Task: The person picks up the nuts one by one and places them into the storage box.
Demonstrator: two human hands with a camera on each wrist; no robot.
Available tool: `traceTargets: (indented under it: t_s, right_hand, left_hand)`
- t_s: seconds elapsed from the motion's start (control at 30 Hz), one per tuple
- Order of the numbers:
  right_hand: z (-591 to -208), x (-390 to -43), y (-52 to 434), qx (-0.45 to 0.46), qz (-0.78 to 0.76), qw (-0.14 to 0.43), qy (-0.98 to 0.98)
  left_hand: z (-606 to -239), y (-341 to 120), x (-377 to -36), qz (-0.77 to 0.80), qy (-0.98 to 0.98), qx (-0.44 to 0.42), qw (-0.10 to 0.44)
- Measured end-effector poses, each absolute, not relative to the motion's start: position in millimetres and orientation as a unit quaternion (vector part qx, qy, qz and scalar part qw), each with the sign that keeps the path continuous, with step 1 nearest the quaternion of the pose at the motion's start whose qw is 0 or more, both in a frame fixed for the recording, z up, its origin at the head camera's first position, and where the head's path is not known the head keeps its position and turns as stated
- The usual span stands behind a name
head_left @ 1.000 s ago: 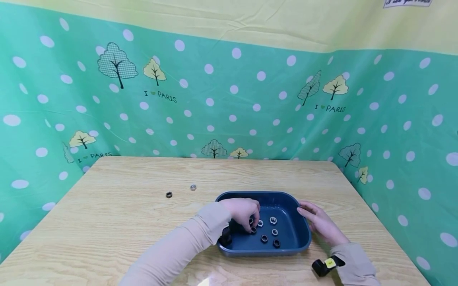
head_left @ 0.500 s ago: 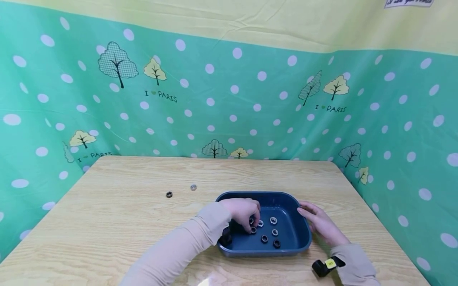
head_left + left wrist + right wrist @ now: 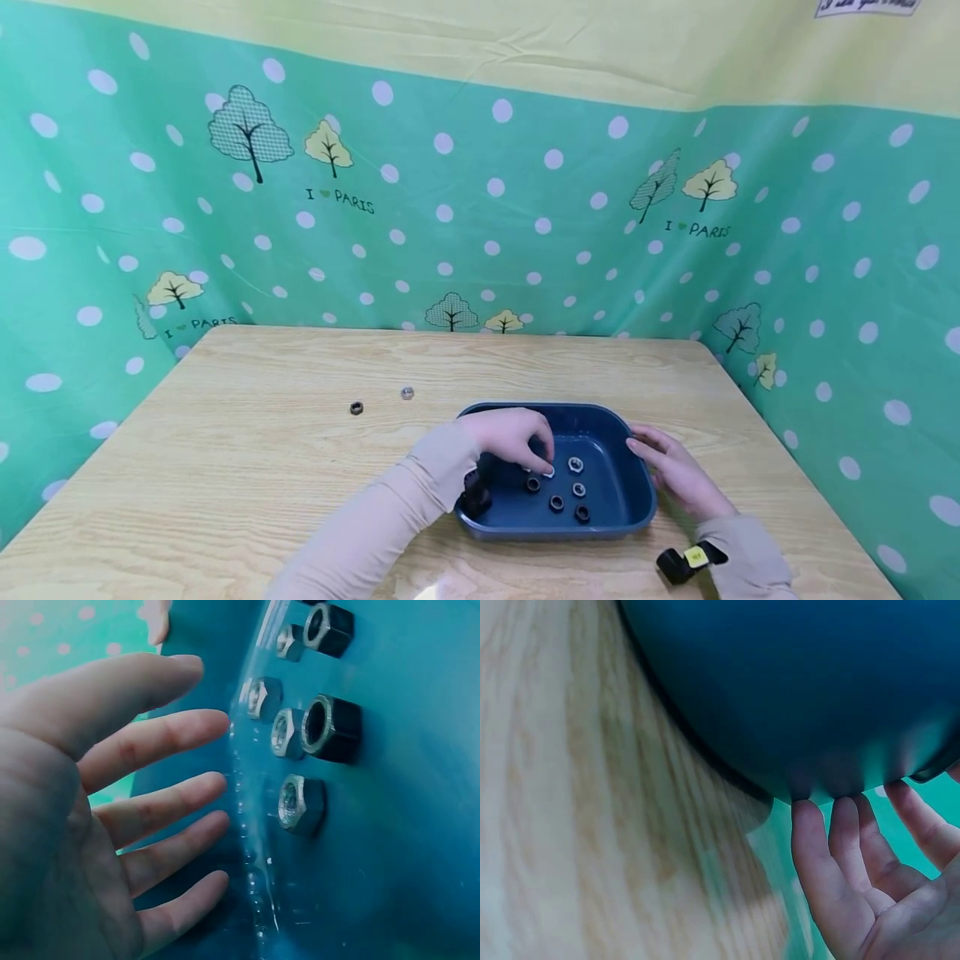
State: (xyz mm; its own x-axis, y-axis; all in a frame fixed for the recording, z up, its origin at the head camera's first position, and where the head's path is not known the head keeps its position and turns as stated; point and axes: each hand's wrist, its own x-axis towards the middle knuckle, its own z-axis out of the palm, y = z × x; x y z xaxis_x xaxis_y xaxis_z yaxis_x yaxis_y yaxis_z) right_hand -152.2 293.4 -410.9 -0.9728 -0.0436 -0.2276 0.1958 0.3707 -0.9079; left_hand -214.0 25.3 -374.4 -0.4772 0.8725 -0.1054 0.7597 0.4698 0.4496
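Observation:
A dark blue tray [image 3: 577, 406] sits on the wooden table [image 3: 262, 467] and holds several hex nuts [image 3: 557, 502], some black, some silver. My left hand [image 3: 513, 437] is inside the tray. Its fingers [image 3: 172, 739] are spread and nearly straight beside the nuts [image 3: 302, 804] and hold nothing. Its fingertips hover by a silver nut [image 3: 550, 472], with a black nut [image 3: 533, 483] just in front. My right hand [image 3: 671, 471] lies outside the tray's right end. Its straight fingers [image 3: 840, 832] touch the tray's outer wall [image 3: 795, 690].
Two loose nuts lie on the table to the tray's far left, a black one [image 3: 356, 407] and a silver one [image 3: 407, 392]. Green dotted cloth walls [image 3: 480, 233] close in the table on three sides. Bare wood [image 3: 570, 825] lies beside the tray.
My left hand has lifted and shifted slightly right, off the black nut it was touching, and its fingers have uncurled. The right hand has stayed against the tray.

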Motion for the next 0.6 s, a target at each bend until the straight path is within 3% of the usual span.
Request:
traceTargets:
  t_s: [0.6]
  right_hand:
    - [-410.6, -151.6, 293.0, 0.049, -0.558, 0.106, 0.822]
  left_hand:
    - [-361.5, 10.7, -215.7, 0.256, 0.847, 0.446, 0.135]
